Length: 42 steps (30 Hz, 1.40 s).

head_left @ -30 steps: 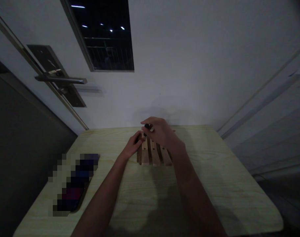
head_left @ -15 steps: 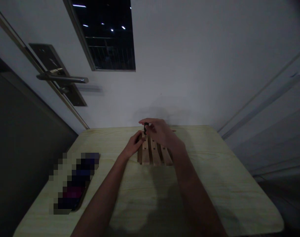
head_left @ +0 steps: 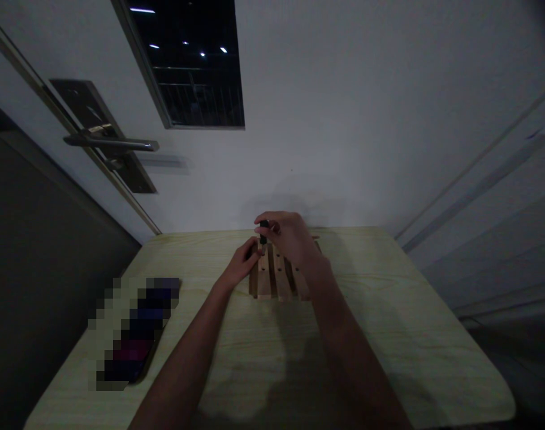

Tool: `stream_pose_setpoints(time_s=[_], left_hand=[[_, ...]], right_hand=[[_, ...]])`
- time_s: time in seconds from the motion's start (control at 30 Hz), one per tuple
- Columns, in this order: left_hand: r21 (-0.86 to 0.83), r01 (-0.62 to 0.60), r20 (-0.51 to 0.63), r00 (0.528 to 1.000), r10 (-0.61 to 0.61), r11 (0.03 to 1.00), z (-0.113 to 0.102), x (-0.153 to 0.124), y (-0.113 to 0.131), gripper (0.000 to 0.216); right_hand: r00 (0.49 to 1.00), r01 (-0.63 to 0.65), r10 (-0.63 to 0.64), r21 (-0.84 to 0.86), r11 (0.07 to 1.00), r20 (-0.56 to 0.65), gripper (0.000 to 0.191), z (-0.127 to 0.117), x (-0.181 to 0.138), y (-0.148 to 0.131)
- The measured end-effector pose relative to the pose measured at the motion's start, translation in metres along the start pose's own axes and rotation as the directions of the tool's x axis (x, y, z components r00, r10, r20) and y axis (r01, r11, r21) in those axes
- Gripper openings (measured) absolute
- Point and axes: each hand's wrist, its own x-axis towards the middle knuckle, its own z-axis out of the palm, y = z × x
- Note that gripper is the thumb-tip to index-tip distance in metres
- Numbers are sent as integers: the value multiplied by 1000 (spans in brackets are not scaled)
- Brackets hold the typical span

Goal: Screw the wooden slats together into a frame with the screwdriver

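A small slatted wooden piece (head_left: 264, 287) lies near the far edge of the table, with dark holes or screw heads along its slats. My left hand (head_left: 241, 264) is closed on its left side, thumb near the far end of the leftmost slat. Above that slat, my right hand (head_left: 294, 240) pinches the black handle of a small screwdriver (head_left: 263, 233). The screwdriver stands nearly upright, its metal shaft pointing down at the slat; the exact contact of its tip is too small to make out. My right hand and wrist hide part of the right slats.
The pale wood-grain table (head_left: 389, 334) meets a white door (head_left: 326, 119) at its far edge. A metal door handle (head_left: 115, 143) juts out at upper left. On the table's left lies a dark, flat phone-like thing (head_left: 142, 334), partly pixelated.
My right hand has shifted its fingers on the screwdriver and its wrist has moved slightly left, over more of the right slat. My left hand stays in place.
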Motion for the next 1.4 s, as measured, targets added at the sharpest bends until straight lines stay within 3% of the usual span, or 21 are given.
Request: stream_pose_setpoints(time_s=[0.27, 0.47, 0.67, 1.03, 1.27, 1.4], left_hand=[[-60, -27, 19, 999, 28, 998, 0, 0, 5, 38], [-53, -15, 21, 1000, 16, 998, 0, 0, 5, 38], [-30, -17, 7, 1000, 17, 999, 0, 0, 0, 40], [-59, -16, 22, 1000, 17, 998, -1, 0, 1, 39], [-35, -7, 20, 1000, 8, 999, 0, 0, 1, 35], [-23, 8, 10, 1000, -8, 1000, 0, 0, 1, 33]], right_hand=[[999, -11, 16, -90, 996, 51, 32, -3, -3, -9], [999, 5, -3, -33, 999, 40, 32, -4, -3, -6], [1000, 4, -3, -29, 1000, 12, 11, 1, 0, -1], [996, -60, 65, -86, 995, 62, 36, -7, -7, -10], [998, -32, 34, -43, 999, 56, 33, -6, -2, -6], [999, -29, 32, -74, 997, 39, 22, -7, -2, -6]])
